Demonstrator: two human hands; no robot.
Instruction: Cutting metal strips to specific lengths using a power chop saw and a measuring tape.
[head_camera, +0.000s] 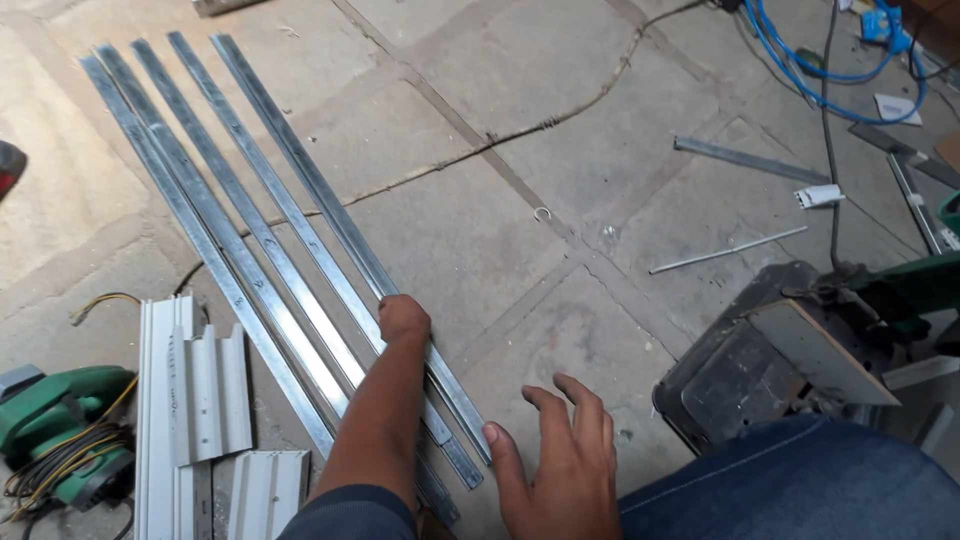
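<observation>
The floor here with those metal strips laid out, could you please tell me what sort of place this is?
Probably a building or renovation site: long metal channels lie on a dusty stone floor, with a green power tool and blue cable nearby.

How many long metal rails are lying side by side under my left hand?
4. The rails lie parallel on the floor, running up-left: outer left, second, third, rightmost. The left hand rests on the rightmost ones; near ends are partly hidden by the arm.
</observation>
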